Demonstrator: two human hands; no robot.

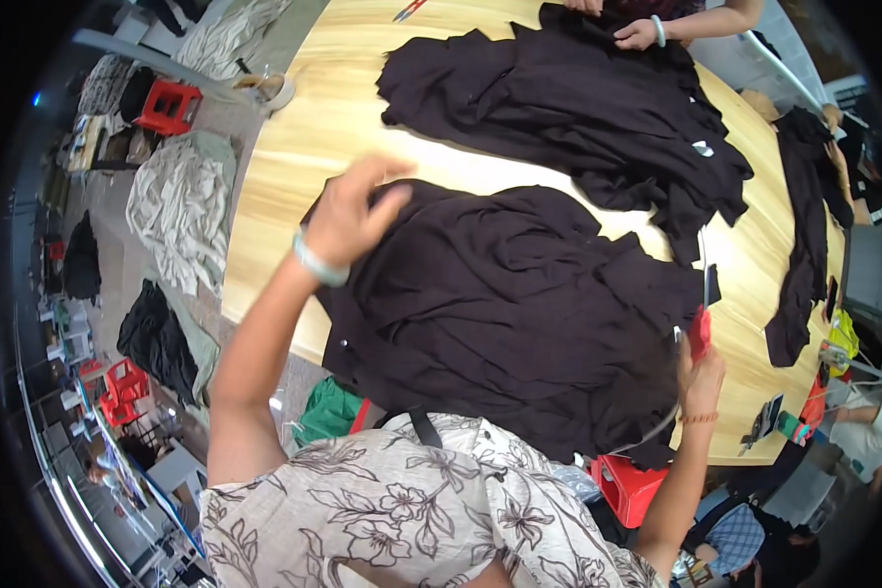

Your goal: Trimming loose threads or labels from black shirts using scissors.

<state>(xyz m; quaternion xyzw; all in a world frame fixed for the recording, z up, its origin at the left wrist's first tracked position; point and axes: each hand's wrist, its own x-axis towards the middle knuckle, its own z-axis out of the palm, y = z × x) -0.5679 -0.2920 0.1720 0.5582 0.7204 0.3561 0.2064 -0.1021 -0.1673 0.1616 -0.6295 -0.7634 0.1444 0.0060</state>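
A dark, nearly black garment lies rumpled across the near part of the table before me. My left hand hovers at its upper left edge, fingers and thumb spread and slightly blurred, holding nothing. At the garment's right side my right hand is closed around red-handled scissors. Their thin metal blades point away from me, past the dark cloth edge. How far the blades are apart cannot be made out. Farther back lies a second dark garment, with a small white tag on it.
Another person's hand touches the far garment. A narrow dark cloth lies along the right side of the wooden table. Red stools and a pale cloth heap are on the floor at left. Small tools lie near the right edge.
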